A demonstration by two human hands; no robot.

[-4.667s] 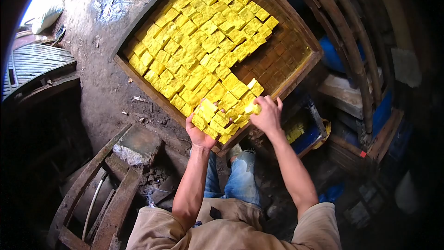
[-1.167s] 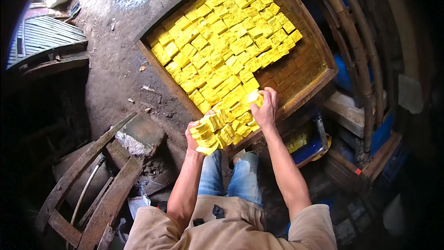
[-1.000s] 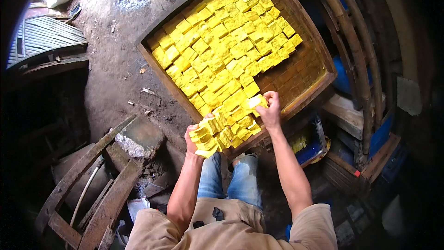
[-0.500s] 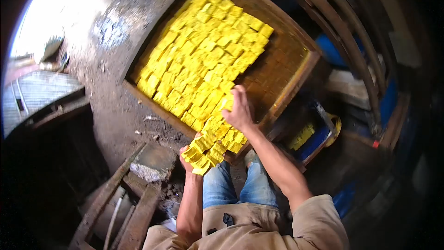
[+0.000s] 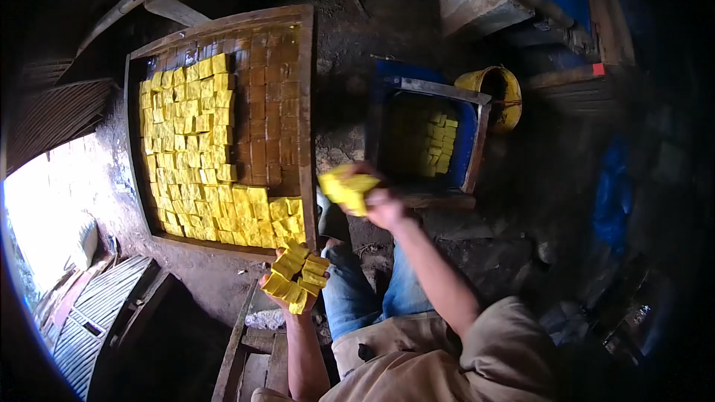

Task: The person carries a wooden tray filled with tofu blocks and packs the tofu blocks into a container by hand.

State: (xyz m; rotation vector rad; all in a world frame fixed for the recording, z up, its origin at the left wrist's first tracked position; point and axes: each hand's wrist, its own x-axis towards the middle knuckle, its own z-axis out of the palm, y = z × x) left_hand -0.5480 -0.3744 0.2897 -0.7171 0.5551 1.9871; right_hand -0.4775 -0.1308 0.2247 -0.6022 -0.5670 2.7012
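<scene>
Left hand: near, by the tray's near right corner; palm cupped beneath a ring-like cluster of small yellow rectangular blocks, thumb side at the left edge, most fingers hidden.

Right hand: farther off and to the right, between tray and tub; blurred, apparently gripping a yellow clump of blocks; exact finger placement cannot be told.

Wide square tray, brown wooden rim, woven base: far left. Holds close-set rows of yellow blocks on its left and near portions; woven strips bare at far right.

Rectangular blue tub with wooden frame: far right; further yellow blocks inside, in shadow. Round yellow bucket: just beyond its right side.

Handling, by judgement: each block likely light, soft, moist, somewhat slippery; corners prone to crumbling. Best held by two opposite flat sides with light pressure; groups best supported from below on a flat palm.
</scene>
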